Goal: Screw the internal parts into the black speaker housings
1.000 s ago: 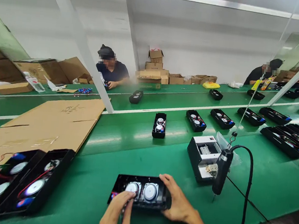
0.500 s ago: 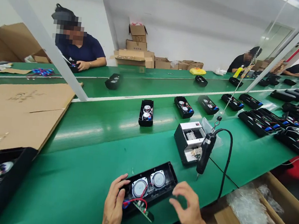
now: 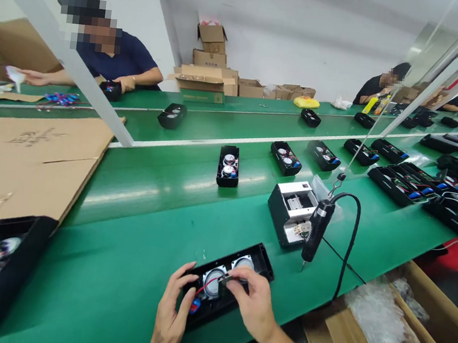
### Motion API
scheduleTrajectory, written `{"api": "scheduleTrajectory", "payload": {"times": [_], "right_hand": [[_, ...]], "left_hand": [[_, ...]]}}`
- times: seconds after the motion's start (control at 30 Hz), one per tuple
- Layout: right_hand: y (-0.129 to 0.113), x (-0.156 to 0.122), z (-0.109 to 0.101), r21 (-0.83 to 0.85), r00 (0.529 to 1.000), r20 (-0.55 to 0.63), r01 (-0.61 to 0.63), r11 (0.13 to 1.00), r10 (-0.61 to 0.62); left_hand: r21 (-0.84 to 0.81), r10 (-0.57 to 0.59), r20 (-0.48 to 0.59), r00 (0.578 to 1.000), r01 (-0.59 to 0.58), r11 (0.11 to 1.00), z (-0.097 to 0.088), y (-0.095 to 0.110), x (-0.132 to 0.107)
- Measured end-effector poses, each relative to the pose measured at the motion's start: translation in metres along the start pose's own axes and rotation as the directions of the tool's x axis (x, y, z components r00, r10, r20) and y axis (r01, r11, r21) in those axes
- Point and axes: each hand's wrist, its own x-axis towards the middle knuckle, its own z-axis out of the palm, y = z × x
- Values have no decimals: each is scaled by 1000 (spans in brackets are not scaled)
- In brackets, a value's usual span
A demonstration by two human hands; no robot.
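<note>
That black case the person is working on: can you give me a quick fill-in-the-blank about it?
The left hand and right hand both work over a black case holding two round ____.
The wire across them is ____.
The workbench beneath is ____.
The electric screwdriver hangs closer to the ____ hand.

speakers; red; green; right

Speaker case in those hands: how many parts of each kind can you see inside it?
Visible in the black speaker case:
Round speakers: 2
Red wire: 1
Blue part: 1
Total: 4
The hands hide some of the inside, so there may be more.
</note>
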Motion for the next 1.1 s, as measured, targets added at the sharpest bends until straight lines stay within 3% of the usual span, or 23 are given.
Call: {"api": "scheduleTrajectory", "payload": {"times": [0.03,0.07,0.13,0.2,0.27,0.33,0.4,0.47,0.7,0.83,0.93,1.0,1.1], "right_hand": [[-3,9,-6,-58,987,119,113,992,-106],[-6,17,-11,-119,942,257,251,961,-214],[-11,27,-20,-239,793,497,516,823,-353],[-16,30,-26,-369,690,642,660,654,-334],[-20,30,-27,-458,647,726,709,536,-236],[-23,29,-25,-492,617,774,727,478,-142],[-25,28,-22,-501,603,793,728,468,-88],[-26,28,-22,-507,603,796,712,487,-52],[-22,29,-31,-510,612,790,616,601,43],[-19,27,-36,-478,626,779,556,680,36],[-21,23,-38,-491,633,771,524,696,66],[-24,23,-37,-516,619,779,544,662,99],[-29,32,-31,-533,597,793,584,613,121]], "left_hand": [[3,-23,-22,999,23,1000,2,2,0],[5,-34,-46,998,34,999,3,5,0],[26,-9,-75,997,11,1000,1,12,-2],[94,78,-39,996,-74,993,-4,19,-5],[197,208,69,976,-217,956,-10,26,-7],[293,335,207,919,-385,875,-12,30,-8],[350,422,317,849,-519,780,-10,30,-8],[384,452,379,807,-582,717,-4,28,-7],[413,409,490,770,-618,669,4,17,-5],[432,443,507,739,-663,611,7,23,-3],[455,459,480,747,-660,598,14,34,1],[462,449,445,774,-629,625,9,39,5],[475,417,388,822,-566,674,-31,41,12]]}}
